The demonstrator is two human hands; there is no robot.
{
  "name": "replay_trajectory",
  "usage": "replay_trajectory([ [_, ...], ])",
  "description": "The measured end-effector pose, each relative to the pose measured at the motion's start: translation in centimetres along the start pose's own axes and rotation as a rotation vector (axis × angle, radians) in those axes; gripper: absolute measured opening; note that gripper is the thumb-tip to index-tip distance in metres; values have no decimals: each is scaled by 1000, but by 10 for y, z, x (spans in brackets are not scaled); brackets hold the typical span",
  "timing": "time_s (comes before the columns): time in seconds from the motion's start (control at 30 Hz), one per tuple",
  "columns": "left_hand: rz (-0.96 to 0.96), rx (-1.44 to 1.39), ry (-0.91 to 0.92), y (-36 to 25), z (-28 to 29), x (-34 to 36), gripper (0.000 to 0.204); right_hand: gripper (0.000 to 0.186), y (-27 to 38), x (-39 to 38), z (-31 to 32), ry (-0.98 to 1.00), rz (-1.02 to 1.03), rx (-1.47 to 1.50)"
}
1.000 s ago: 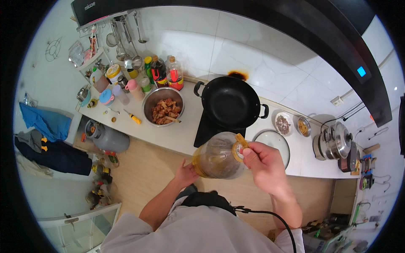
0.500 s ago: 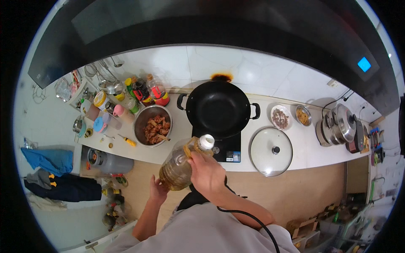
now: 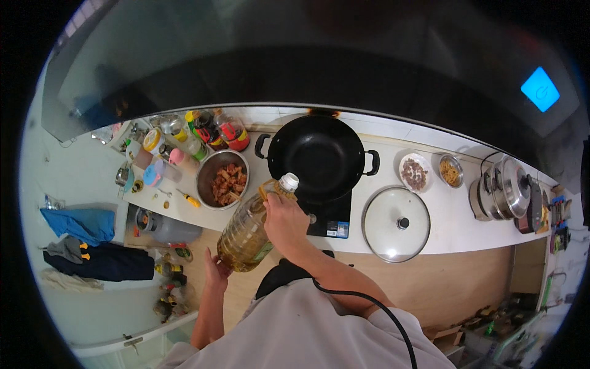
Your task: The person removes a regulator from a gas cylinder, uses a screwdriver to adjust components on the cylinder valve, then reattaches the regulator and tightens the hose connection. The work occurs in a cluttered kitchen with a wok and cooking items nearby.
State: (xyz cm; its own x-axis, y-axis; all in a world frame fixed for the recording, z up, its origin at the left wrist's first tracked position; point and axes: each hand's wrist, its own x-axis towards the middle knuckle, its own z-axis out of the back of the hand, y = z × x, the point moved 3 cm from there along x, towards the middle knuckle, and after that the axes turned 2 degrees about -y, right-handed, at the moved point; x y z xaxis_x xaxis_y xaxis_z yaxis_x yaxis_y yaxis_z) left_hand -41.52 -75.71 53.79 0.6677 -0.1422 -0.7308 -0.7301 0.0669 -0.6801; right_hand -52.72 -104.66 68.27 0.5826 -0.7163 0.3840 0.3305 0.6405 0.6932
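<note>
A large clear plastic bottle (image 3: 239, 237) of yellow oil, with a white top, slants over the floor at the counter's front edge. My right hand (image 3: 284, 221) grips it near the neck; my left hand (image 3: 216, 269) cups its bottom end. Just beyond is a black two-handled wok (image 3: 314, 154), with nothing visible in it, on a black cooktop (image 3: 329, 224). Left of the wok sits a steel bowl (image 3: 222, 162) of browned meat pieces with chopsticks. To the right lie a glass lid (image 3: 387, 224), a white dish (image 3: 415, 172) and a small steel bowl (image 3: 450, 171), both holding food.
Bottles (image 3: 233, 134) and jars crowd the counter's left end; stacked steel pots (image 3: 505, 187) stand at the right. A black range hood (image 3: 295, 67) hangs above. A gas cylinder (image 3: 172, 230) sits below the counter. Clothes (image 3: 104, 264) hang on the left.
The bottle has swung left and turned so its top points up toward the wok, and my right hand moved left with it. The view has shifted, showing more of the hood.
</note>
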Motion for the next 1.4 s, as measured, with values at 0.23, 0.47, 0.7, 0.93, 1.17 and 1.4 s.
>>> replay_trajectory([
  [0.23, -25, 98, -41, -19, -6, -11, 74, 8, -16, 3, -8, -54, -39, 22],
  [0.47, 8, 73, 4, -18, 3, 12, 84, 8, -14, 7, -7, -43, -44, 10],
  [0.7, 14, 58, -48, -11, -7, 7, 78, 8, -2, 6, 0, -68, -17, -4],
  [0.93, 11, 75, -8, -6, 7, 15, 80, 8, 1, -2, -4, -77, -30, -16],
  [1.17, 17, 21, -32, -1, 7, 11, 80, 9, 10, -13, -5, -59, -39, -15],
  [1.4, 30, 22, 8, 10, 18, 17, 82, 12, 23, -19, 0, -46, -27, -4],
])
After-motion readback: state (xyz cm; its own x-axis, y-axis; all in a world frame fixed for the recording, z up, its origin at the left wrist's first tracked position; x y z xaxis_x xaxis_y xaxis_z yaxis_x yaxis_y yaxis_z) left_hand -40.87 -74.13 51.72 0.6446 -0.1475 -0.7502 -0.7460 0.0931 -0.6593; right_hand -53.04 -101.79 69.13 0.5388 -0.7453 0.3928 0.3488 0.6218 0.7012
